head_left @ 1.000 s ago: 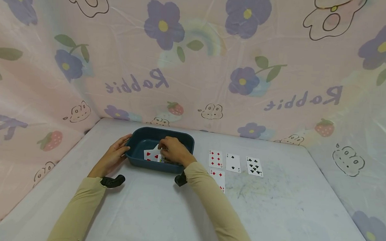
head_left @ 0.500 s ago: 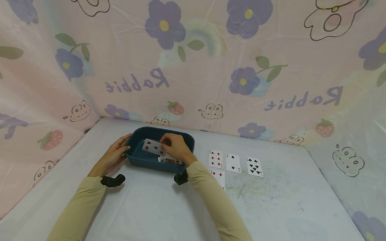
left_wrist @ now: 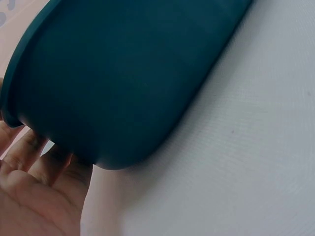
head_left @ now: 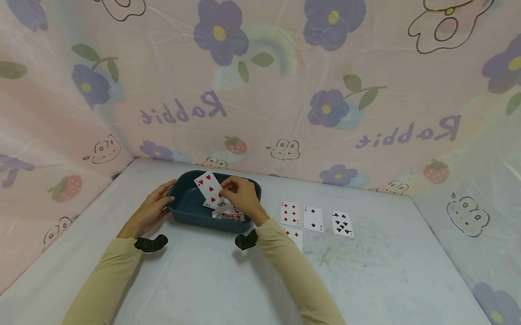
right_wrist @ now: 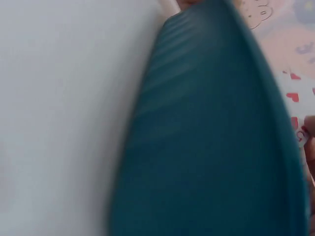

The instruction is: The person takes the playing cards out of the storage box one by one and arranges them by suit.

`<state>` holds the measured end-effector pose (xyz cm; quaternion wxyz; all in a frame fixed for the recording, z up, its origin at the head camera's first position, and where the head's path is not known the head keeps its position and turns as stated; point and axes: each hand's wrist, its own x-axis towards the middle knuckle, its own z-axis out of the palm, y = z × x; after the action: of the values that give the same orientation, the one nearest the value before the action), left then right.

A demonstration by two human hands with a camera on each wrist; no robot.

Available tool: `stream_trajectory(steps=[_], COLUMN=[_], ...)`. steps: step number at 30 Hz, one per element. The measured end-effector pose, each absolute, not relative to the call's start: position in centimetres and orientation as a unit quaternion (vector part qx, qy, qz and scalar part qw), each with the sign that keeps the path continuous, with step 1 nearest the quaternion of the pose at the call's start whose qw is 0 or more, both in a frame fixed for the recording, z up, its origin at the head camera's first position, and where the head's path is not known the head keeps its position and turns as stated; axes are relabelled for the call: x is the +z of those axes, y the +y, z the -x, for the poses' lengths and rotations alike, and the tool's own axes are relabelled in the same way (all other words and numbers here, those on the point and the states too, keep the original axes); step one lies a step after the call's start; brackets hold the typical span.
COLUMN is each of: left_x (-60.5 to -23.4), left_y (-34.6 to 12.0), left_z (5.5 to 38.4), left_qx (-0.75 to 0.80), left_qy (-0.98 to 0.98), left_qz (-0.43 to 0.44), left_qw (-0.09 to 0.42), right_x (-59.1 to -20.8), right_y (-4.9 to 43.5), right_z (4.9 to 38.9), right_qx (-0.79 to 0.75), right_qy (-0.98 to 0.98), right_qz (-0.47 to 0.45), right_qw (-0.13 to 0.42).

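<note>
My left hand (head_left: 155, 206) grips the left end of a dark teal plastic tub (head_left: 188, 217), thumb at the rim and fingers against the outer wall (left_wrist: 113, 88). Over the tub, my right hand (head_left: 241, 195) pinches a five of hearts playing card (head_left: 208, 185) by its lower right part. That card is tilted up, its top reaching the far rim. Beneath it in the tub lie more cards, among them a face card (head_left: 227, 216) near the front wall; the right hand hides some. In the right wrist view, hearts on the held card (right_wrist: 293, 96) show beyond the rim.
To the tub's right, a six of diamonds (head_left: 290, 213), a two of spades (head_left: 313, 218) and a black club card (head_left: 342, 224) lie face up in a row. Below them, the right sleeve partly covers another diamond card (head_left: 296, 238). Patterned cloth (head_left: 264, 85) walls the white table (head_left: 194, 285).
The right hand has lifted the five of hearts off the other cards and turned it more upright. More cards beneath are uncovered. The left hand and tub have stayed in place.
</note>
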<state>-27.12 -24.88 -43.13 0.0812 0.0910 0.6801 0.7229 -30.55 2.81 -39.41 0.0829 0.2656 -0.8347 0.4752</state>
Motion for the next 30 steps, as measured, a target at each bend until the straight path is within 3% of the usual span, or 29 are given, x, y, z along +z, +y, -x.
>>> stream_trajectory(steps=[4, 14, 30], left_x=[-43.0, -42.9, -43.2], left_y=[-24.9, -24.8, -24.7], left_z=[27.1, 26.9, 27.1], left_qx=[0.719, 0.721, 0.726], left_qy=[0.684, 0.681, 0.677], left_qz=[-0.093, -0.095, -0.1], left_qw=[0.081, 0.079, 0.072], right_x=[-39.3, -38.5, -37.8], right_y=[2.9, 3.3, 5.7], right_z=[30.3, 29.6, 28.4], right_qx=[0.513, 0.656, 0.699], right_qy=[-0.819, -0.736, -0.7], right_qz=[-0.243, -0.168, -0.145], right_qw=[0.087, 0.012, 0.005])
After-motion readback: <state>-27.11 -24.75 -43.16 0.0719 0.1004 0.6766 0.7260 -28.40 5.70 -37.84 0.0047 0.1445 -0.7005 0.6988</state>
